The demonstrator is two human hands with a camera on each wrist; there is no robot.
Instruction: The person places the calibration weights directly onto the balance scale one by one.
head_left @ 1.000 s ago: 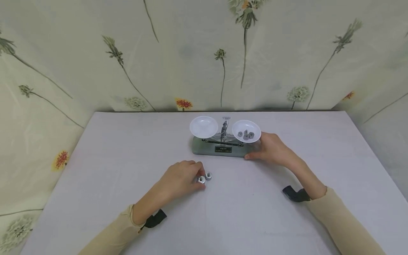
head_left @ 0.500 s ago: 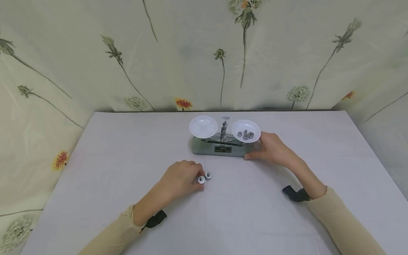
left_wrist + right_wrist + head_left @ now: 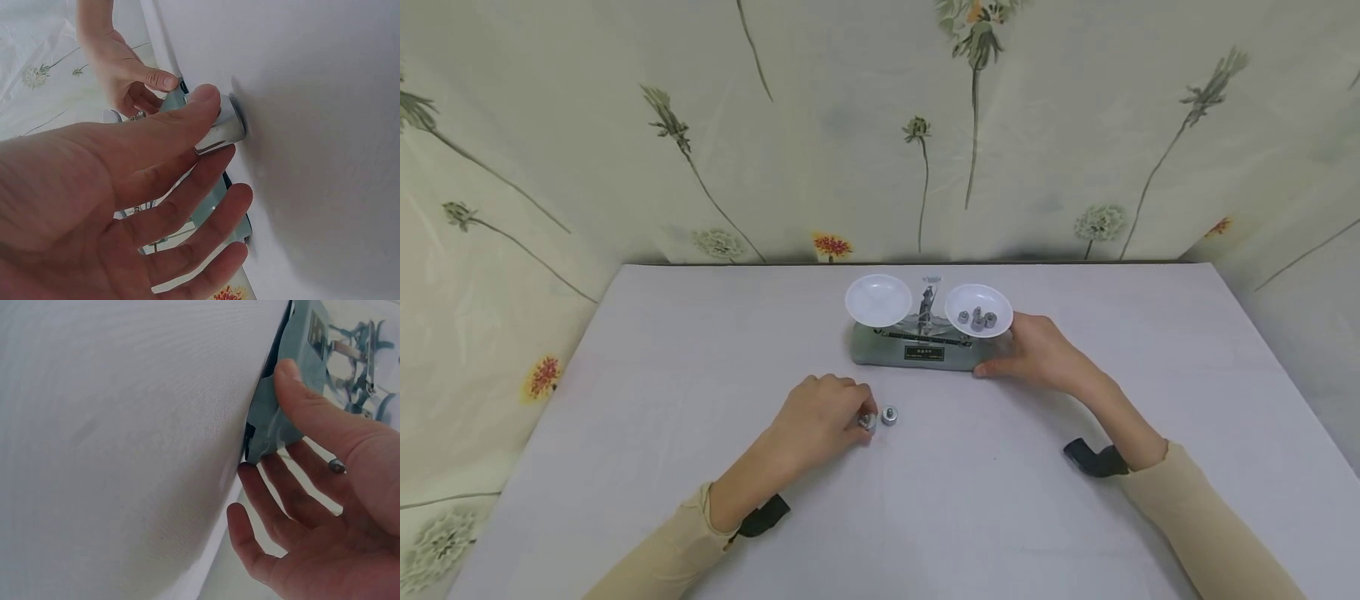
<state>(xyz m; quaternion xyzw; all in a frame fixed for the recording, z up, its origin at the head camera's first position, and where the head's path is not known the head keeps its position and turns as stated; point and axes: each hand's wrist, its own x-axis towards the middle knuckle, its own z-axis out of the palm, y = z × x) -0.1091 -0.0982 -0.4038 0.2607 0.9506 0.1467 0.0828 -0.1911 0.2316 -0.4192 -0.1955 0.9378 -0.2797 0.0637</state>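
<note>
My left hand (image 3: pixel 822 421) pinches a small silver balance weight (image 3: pixel 867 422) between thumb and fingers, low over the table. In the left wrist view this weight (image 3: pixel 224 130) sits under the thumb, while the other fingers spread apart. A second knobbed weight (image 3: pixel 889 416) stands just to its right, not touched. Behind them is a balance scale (image 3: pixel 887 353) with a grey-green base and two white pans. My right hand (image 3: pixel 1043 357) grips the base's right end, its thumb (image 3: pixel 312 403) on the front and fingers round the end.
Several small weights (image 3: pixel 977 320) stand in the scale's right pan (image 3: pixel 958 298); the left pan (image 3: pixel 878 300) holds nothing visible. A white-covered table (image 3: pixel 925 517) reaches back to a flower-printed cloth (image 3: pixel 835 150). Black straps (image 3: pixel 763 517) are on both wrists.
My left hand has shifted slightly left with its weight, so a gap now shows between it and the second weight. The right hand and the scale have stayed in place.
</note>
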